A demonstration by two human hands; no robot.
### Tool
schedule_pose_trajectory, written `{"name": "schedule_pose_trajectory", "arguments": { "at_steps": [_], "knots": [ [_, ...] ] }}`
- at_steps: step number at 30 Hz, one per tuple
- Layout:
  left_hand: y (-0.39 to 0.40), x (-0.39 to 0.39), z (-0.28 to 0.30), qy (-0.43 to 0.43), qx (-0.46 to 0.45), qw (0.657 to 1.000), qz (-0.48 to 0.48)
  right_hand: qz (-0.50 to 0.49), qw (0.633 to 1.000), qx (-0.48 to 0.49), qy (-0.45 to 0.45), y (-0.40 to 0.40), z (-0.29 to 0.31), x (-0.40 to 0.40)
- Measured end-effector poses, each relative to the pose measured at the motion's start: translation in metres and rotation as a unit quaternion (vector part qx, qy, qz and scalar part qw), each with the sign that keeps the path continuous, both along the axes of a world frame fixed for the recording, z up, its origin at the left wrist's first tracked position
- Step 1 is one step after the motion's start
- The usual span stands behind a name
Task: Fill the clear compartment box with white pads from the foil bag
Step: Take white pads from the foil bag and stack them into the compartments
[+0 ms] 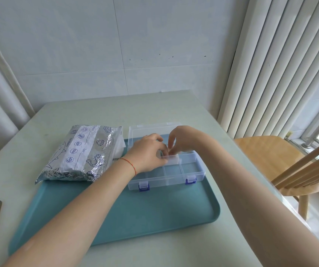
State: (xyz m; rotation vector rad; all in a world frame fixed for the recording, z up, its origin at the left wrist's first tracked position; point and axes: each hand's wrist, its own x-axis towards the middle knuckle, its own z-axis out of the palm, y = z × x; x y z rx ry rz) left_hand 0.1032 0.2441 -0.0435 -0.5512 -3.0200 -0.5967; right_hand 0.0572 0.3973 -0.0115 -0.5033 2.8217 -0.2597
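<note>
Both hands meet over the clear compartment box (pixel 174 171), which sits open on the teal tray (pixel 135 209) at about one o'clock from the tray's middle, its lid (pixel 147 130) laid back toward twelve. The left hand (pixel 147 154) and right hand (pixel 181 139) have their fingertips curled in and pinched on a white pad (pixel 171 158), which stands on edge in a compartment of the far row. The near compartments look empty, so the filling is judged to be at its start.

The pad looks light, thin and soft (likely to flop or fold if held by one corner), so a gentle pinch along its top edge with both hands suits it, letting the compartment walls keep it upright. The box is stiff but light plastic and could slide on the smooth tray if pushed sideways; its blue latches (pixel 144 185) face six o'clock.

The foil bag (pixel 81 153) lies at nine o'clock from the box, partly on the tray and partly on the table (pixel 97 112), its open mouth toward the box with more white pads (pixel 119 149) showing. Crinkly foil will be slippery and shapeless; better to draw pads out by their exposed ends than to lift the bag.
</note>
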Motion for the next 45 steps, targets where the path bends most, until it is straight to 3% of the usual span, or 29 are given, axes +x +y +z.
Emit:
{"name": "schedule_pose_trajectory", "arguments": {
  "at_steps": [14,17,19,22,25,29,37,39,45],
  "knots": [
    [-0.001,-0.005,-0.002,0.003,-0.007,1.0,0.004,-0.032,0.999,-0.008,-0.001,-0.002,-0.005,0.0],
    [-0.009,-0.006,0.002,-0.005,0.045,0.999,-0.009,-0.041,0.999,-0.012,0.019,0.001,0.002,-0.002],
    [-0.023,-0.008,0.011,0.041,0.102,0.994,0.013,-0.057,0.995,-0.05,0.065,0.001,0.01,-0.003],
    [-0.056,-0.007,0.028,0.143,0.129,0.972,0.138,-0.044,0.985,-0.108,0.124,-0.013,0.022,-0.001],
    [-0.087,0.0,0.037,0.156,0.06,0.952,0.256,-0.002,0.981,-0.148,0.123,-0.045,0.025,0.004],
    [-0.109,0.015,0.028,0.043,-0.073,0.961,0.264,0.031,0.983,-0.148,0.108,-0.094,0.014,0.007],
    [-0.124,0.018,0.017,0.051,-0.078,0.958,0.273,0.025,0.988,-0.123,0.091,-0.137,-0.001,0.011],
    [-0.13,0.02,0.016,0.045,-0.05,0.96,0.272,0.026,0.987,-0.123,0.098,-0.138,-0.003,0.012],
    [-0.149,0.02,0.008,0.058,0.169,0.944,0.276,0.051,0.987,-0.094,0.12,-0.148,-0.014,0.009]
  ]
}}
